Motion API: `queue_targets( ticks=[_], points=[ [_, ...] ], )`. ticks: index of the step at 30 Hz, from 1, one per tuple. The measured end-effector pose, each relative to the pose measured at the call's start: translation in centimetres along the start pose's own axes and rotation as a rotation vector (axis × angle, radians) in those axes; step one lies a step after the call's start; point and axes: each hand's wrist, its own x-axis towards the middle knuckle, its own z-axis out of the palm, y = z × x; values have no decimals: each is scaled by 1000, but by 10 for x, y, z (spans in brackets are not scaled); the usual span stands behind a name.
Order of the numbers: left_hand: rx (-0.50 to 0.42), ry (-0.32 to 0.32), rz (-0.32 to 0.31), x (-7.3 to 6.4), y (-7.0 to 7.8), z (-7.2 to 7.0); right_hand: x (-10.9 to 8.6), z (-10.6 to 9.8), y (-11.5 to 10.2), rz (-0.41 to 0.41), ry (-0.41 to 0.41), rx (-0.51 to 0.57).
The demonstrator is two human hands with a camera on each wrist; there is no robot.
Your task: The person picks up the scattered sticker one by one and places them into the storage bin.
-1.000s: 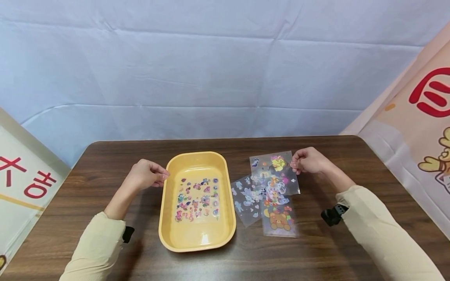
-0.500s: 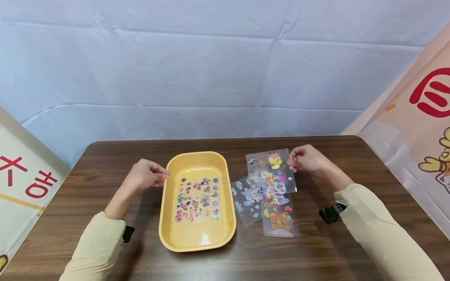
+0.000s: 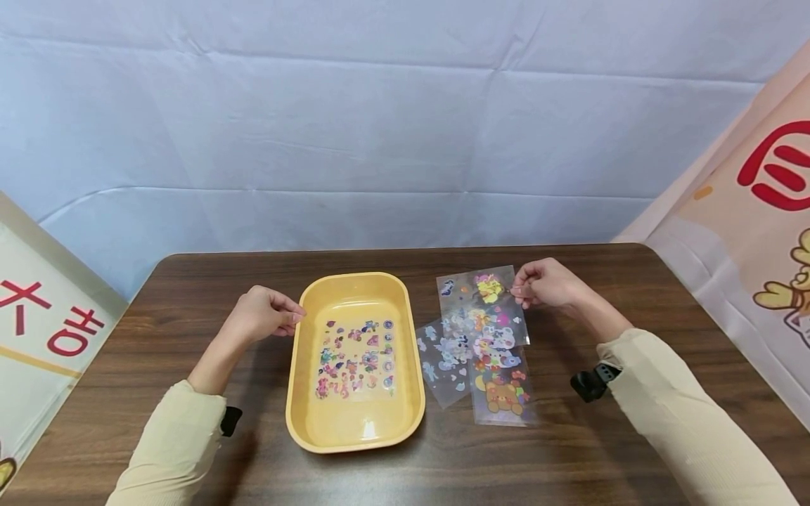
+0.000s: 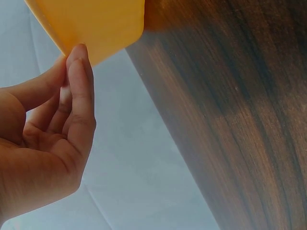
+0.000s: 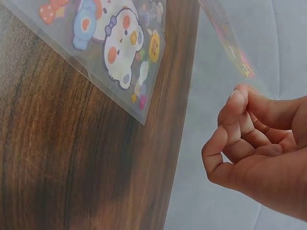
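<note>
My left hand (image 3: 262,314) pinches the left rim of a yellow tray (image 3: 335,424) between thumb and fingers; the left wrist view shows the fingertips at the tray's edge (image 4: 105,24). Inside the tray lies a clear sticker sheet (image 3: 354,362) with small colourful figures. To the right, my right hand (image 3: 547,283) pinches the right edge of a clear sticker sheet (image 3: 489,288) with a yellow figure. That sheet appears nearly edge-on above the fingertips in the right wrist view, raised off the table. It overlaps a brown-bear sticker sheet (image 3: 503,399) and a pale blue sticker sheet (image 3: 436,376).
A dark wood-grain table (image 3: 601,450) carries everything. Behind it hangs a creased pale cloth (image 3: 405,126). Printed banners with red characters stand at the left (image 3: 44,323) and right (image 3: 753,204). Dark straps (image 3: 595,383) sit around both wrists.
My right hand has moved slightly left and toward the back with the pinched sticker sheet, which shifts left over the other two sheets. The left hand and tray stay put.
</note>
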Motion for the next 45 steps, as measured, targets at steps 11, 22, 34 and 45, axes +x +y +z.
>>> queue_targets(
  ticks=[11,22,34,45],
  points=[
    [4,5,0,0,0,0,0,1,-7,-17,4,22],
    [5,-1,3,0,0,1,0,2,-18,-48,10,45],
    [4,0,4,0,-1,2,2,1,-26,-70,-2,44],
    [-9,4,19,-2,-2,10,2,-2,-30,-94,-17,71]
  ],
)
